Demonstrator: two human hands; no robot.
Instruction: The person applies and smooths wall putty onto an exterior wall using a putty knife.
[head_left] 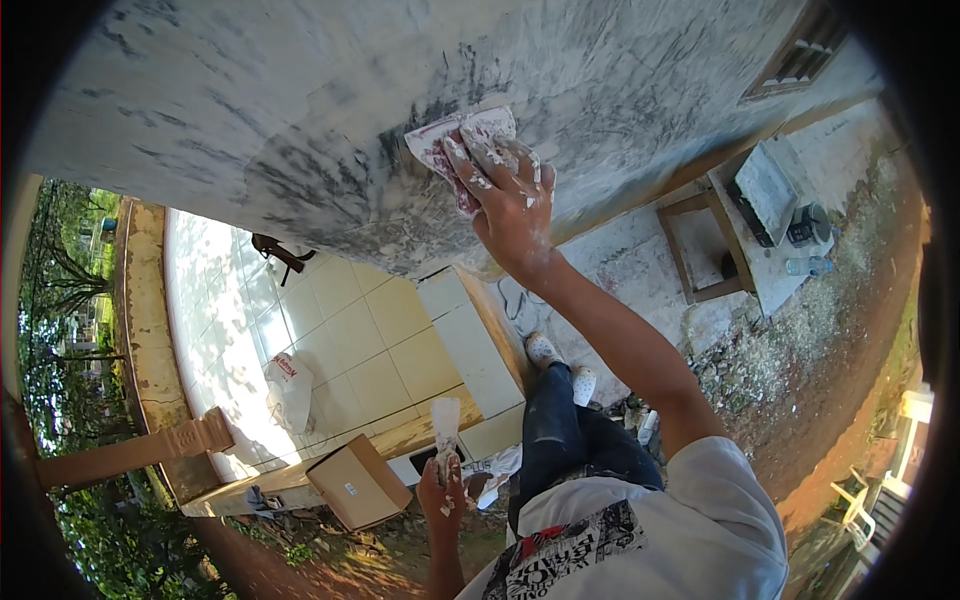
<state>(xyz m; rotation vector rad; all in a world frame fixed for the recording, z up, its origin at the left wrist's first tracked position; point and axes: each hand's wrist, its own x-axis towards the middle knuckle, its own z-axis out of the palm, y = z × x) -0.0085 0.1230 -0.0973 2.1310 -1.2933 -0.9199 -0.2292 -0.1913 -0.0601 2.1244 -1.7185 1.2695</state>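
Note:
My right hand (512, 195) is raised to the grey, patchily plastered wall (330, 130). Its fingers are spread over a flat plaster-smeared rectangular piece (430, 142), whitish with reddish marks, pressing it against the wall; whether it is a spreader or a sheet I cannot tell. White paste coats those fingers. Lower down, well away from the wall, my left hand (441, 492) is closed round the handle of a putty knife (446, 418). The knife's broad blade points up and is covered in white paste.
Below the wall lies a tiled porch floor (350, 330) with a white plastic bag (290, 392) and a step (465, 340). An open cardboard box (358, 482) stands near my left hand. To the right, a wooden table (745, 235) bears a tray (765, 195), a bucket (808, 225) and a bottle (808, 266).

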